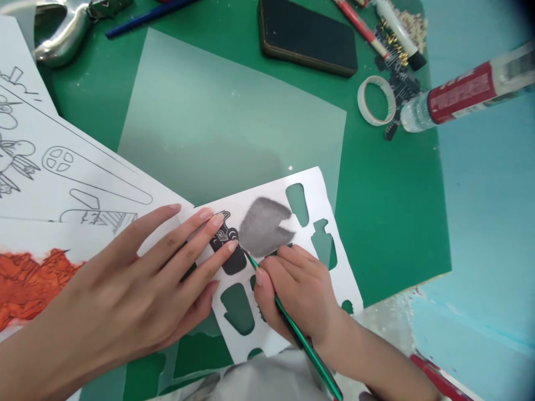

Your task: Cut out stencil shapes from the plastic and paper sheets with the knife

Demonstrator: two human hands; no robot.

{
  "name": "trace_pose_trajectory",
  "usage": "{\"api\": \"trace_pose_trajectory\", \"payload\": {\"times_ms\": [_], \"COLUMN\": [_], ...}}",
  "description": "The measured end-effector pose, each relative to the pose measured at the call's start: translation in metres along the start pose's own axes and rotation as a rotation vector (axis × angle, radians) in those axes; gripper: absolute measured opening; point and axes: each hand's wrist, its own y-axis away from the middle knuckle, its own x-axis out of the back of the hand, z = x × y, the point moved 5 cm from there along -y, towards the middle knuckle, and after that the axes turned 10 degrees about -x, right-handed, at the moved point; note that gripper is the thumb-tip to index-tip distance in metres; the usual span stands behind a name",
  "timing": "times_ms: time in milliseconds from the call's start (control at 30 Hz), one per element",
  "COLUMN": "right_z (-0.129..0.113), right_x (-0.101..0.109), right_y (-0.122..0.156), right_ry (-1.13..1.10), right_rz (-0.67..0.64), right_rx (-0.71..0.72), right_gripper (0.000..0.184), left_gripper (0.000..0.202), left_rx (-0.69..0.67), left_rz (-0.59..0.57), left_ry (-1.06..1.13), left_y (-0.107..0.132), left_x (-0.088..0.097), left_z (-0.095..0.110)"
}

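My left hand (167, 267) lies spread over a white sheet (267, 328) with several cut-out holes. Its fingertips press beside and on a small black printed figure (234, 262) with fine white lines. Closed around a slim green-handled craft knife (307, 348), my right hand (298, 284) rests on the same sheet. The knife's tip touches the sheet close to the black figure's right edge and my left fingertips. Just above my right hand is a fuzzy dark grey patch (263, 225) with a notch on its right side.
A translucent sheet (234, 117) lies on the green table (393, 211). Line drawings (92, 167) and an orange-coloured picture (33, 284) are at left. Farther back are a phone (309, 36), a blue stick (146, 19), a tape roll (376, 100) and a bottle (463, 92).
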Motion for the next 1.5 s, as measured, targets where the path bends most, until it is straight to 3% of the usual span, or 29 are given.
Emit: {"api": "trace_pose_trajectory", "payload": {"times_ms": [300,433,533,667,1033,1500], "right_z": [0.002,0.006,0.006,0.003,0.007,0.012], "right_x": [0.003,0.008,0.01,0.004,0.0,-0.004], "right_y": [-0.003,0.001,0.011,0.021,0.018,0.012], "right_ry": [-0.006,-0.141,-0.228,-0.161,-0.137,-0.133], "right_rz": [-0.031,0.041,0.099,0.074,0.045,0.158], "right_rx": [0.034,0.027,0.176,0.381,0.382,0.407], "right_gripper": [0.052,0.056,0.059,0.051,0.049,0.057], "left_gripper": [0.059,0.057,0.056,0.056,0.061,0.057], "left_rx": [0.002,0.017,0.014,0.032,-0.004,0.007], "left_rz": [0.017,0.02,0.02,0.032,0.0,0.052], "left_ry": [0.001,0.008,0.012,0.016,0.003,0.007], "left_y": [0.0,-0.001,-0.001,0.001,0.002,-0.002], "left_x": [0.001,0.001,0.001,0.0,0.001,0.0], "left_z": [-0.001,-0.002,0.0,0.002,0.002,0.002]}}
